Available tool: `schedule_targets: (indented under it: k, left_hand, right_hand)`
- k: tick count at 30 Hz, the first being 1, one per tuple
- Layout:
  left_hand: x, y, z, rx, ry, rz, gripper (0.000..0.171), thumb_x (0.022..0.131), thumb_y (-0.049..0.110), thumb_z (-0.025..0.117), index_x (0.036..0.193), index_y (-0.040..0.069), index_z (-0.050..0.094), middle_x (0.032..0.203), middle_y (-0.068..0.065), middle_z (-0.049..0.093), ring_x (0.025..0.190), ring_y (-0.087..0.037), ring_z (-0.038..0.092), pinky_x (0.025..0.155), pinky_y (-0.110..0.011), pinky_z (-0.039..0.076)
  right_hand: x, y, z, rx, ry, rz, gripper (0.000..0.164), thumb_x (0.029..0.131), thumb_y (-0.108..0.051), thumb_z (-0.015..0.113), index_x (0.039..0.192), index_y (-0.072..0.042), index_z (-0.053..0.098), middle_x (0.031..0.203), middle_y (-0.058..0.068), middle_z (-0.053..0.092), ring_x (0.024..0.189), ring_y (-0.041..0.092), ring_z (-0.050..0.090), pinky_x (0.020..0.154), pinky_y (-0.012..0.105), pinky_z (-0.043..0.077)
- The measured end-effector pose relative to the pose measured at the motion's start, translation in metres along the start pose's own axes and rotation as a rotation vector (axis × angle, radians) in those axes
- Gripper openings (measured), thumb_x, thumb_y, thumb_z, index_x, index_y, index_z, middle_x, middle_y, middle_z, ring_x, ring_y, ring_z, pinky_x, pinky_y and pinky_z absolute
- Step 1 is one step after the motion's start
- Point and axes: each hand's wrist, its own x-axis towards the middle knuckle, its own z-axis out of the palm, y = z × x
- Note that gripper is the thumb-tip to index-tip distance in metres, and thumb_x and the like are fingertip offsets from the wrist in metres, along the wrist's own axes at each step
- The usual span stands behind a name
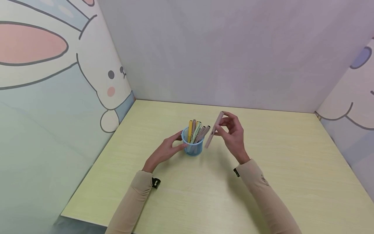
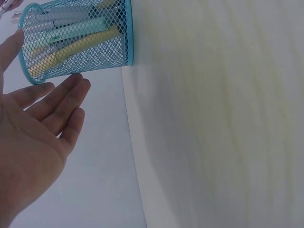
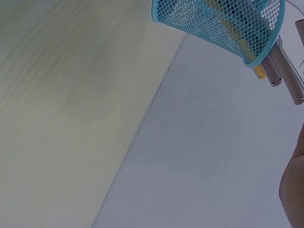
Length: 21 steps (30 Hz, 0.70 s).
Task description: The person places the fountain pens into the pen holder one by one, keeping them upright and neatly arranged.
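Note:
A blue mesh pen holder point(image 1: 193, 150) stands upright on the table, with several yellow, green and mauve pens point(image 1: 196, 132) leaning in it. My left hand point(image 1: 165, 151) is at its left side. The thumb lies by the front of the rim and the other fingers reach to the far side. In the left wrist view, the fingers point(image 2: 64, 107) are nearly straight, with the index fingertip right at the rim. Just right of the holder, my right hand point(image 1: 233, 133) pinches a mauve pen point(image 1: 214, 129) between thumb and fingers, slanted with its lower end down to the left.
The pale yellow table point(image 1: 286, 169) meets a plain wall point(image 1: 222, 58) at the back. Side walls with cartoon animal pictures point(image 1: 99, 71) close it in at left and right. Beige sleeves cover both forearms.

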Motion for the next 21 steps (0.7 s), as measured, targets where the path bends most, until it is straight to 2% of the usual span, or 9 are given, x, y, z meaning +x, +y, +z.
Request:
schedule_targets:
  k: [11,21]
  left_hand:
    - [0.0,-0.002,-0.001,-0.001,0.002,0.022,0.074,0.102,0.047,0.063,0.163,0.018,0.034,0.142,-0.007,0.059,0.136,-0.027,0.05,0.112,-0.058,0.036]
    - [-0.001,-0.003,-0.002,-0.004,-0.004,0.019,0.075,0.102,0.049,0.063,0.164,0.018,0.033,0.143,-0.007,0.058,0.136,-0.028,0.049,0.112,-0.059,0.036]
  right_hand:
    - [0.002,0.001,0.01,0.004,0.023,-0.046,0.056,0.092,0.02,0.064,0.142,0.011,0.043,0.11,0.011,0.058,0.096,0.021,0.06,0.069,0.035,0.061]
    - [0.003,0.004,0.018,0.009,0.042,-0.075,0.055,0.092,0.021,0.063,0.142,0.01,0.041,0.111,0.01,0.057,0.097,0.021,0.059,0.072,0.034,0.061]
